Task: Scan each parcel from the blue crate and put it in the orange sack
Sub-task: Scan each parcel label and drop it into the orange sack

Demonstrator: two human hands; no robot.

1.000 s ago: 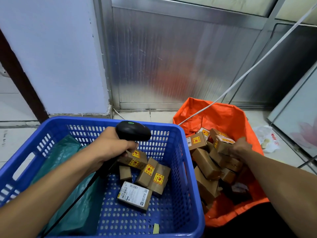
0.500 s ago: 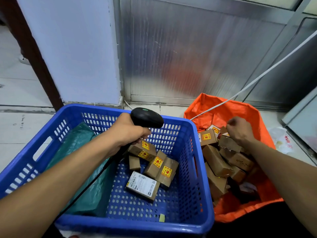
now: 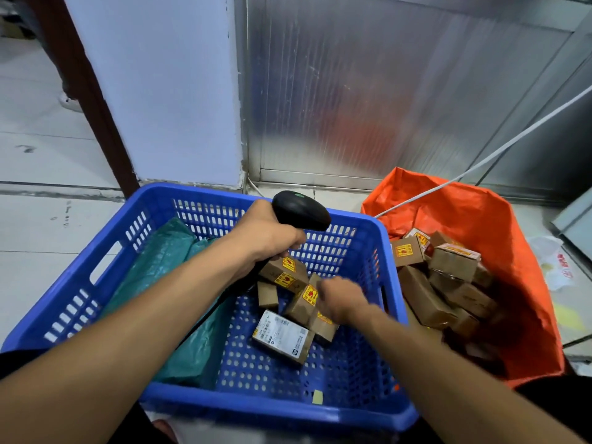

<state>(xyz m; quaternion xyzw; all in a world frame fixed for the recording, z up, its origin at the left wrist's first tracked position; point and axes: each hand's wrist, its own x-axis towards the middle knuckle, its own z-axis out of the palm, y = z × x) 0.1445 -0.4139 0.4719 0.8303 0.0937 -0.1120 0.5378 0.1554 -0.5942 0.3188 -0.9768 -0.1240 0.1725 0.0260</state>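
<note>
Our left hand [image 3: 266, 233] has its fingers curled tight round the handle of the black scanner [image 3: 301, 209], whose head hangs over the far side of the blue crate [image 3: 80, 302]. Our right hand [image 3: 341, 299] is blurred, low inside the crate over the brown parcels [image 3: 302, 304]; we cannot tell whether its fingers grip one or only touch. Beneath it we see a small cluster of cardboard boxes with yellow and red stickers, and in front of them a box with a white printed label [image 3: 282, 336] lying flat on the crate's perforated bottom. A green plastic bag [image 3: 173, 283] fills the crate's left side. Just right of the crate on the floor, the orange sack [image 3: 499, 238] stands open, holding a heap of similar brown boxes [image 3: 448, 283].
</note>
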